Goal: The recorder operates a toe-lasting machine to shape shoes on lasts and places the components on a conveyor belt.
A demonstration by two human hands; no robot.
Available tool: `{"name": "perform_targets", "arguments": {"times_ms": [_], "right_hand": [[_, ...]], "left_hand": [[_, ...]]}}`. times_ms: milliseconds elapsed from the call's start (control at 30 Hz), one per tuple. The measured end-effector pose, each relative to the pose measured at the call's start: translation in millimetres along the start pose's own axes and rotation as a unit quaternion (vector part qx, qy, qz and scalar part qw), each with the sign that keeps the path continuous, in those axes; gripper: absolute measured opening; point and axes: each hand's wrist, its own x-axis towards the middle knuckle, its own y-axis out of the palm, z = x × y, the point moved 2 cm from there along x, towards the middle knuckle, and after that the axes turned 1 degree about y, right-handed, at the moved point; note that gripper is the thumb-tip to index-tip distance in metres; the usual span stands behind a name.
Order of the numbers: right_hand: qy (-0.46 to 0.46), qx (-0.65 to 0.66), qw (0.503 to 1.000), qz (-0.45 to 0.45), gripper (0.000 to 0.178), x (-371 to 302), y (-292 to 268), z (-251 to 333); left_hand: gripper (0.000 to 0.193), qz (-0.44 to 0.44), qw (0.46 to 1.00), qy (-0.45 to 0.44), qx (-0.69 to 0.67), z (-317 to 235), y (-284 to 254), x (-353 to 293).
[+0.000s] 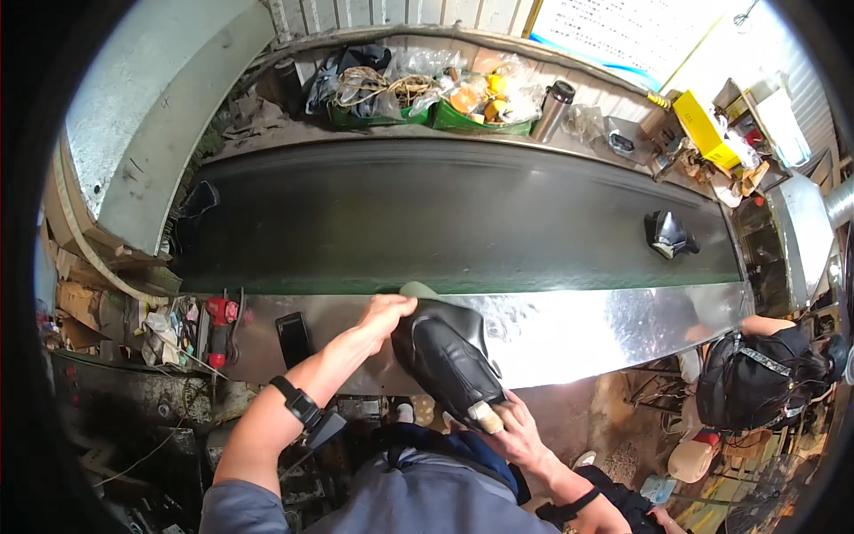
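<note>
A black leather shoe upper (445, 356) is in front of my body, slanting over the near edge of the metal ledge. A grey-green piece (418, 291) pokes out at its far end, perhaps part of a shoe last. My left hand (389, 311) grips the far-left side, its fingertips hidden behind the leather. At the near-right end my right hand (516, 436) is closed around the upper; a pale wrapping shows on one digit. A black phone (294, 339) lies on the ledge, left of my left forearm.
Beyond the metal ledge (614, 334) runs a dark conveyor belt (427, 214), with another black upper (670, 234) at its right. A red power tool (220, 329) is at the left. Green bins (480, 123) and a steel flask (553, 111) stand behind. A co-worker (756, 378) is at the right.
</note>
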Motion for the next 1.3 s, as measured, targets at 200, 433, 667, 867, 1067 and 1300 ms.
{"name": "perform_targets", "arguments": {"times_ms": [200, 433, 667, 867, 1067, 1300], "right_hand": [[0.203, 0.228, 0.949, -0.082, 0.131, 29, 58, -22], [0.291, 0.308, 0.905, 0.037, 0.114, 5, 30, -26], [0.276, 0.281, 0.915, 0.094, 0.101, -57, 26, -31], [0.208, 0.332, 0.912, 0.12, 0.111, -75, 55, -68], [0.159, 0.308, 0.938, 0.03, 0.098, -53, 56, -67], [0.328, 0.613, 0.698, 0.175, 0.117, 11, 12, -42]], "left_hand": [[0.038, -0.231, 0.953, 0.14, 0.136, 4, 6, 50], [0.04, -0.347, 0.896, 0.169, 0.221, 34, 31, 18], [0.063, -0.223, 0.964, 0.088, 0.119, 37, 64, -5], [0.058, -0.249, 0.895, 0.097, 0.356, 29, 79, 2], [0.042, -0.283, 0.935, 0.045, 0.208, 36, 54, -5], [0.029, -0.325, 0.932, 0.115, 0.115, 27, 18, -102]]}}
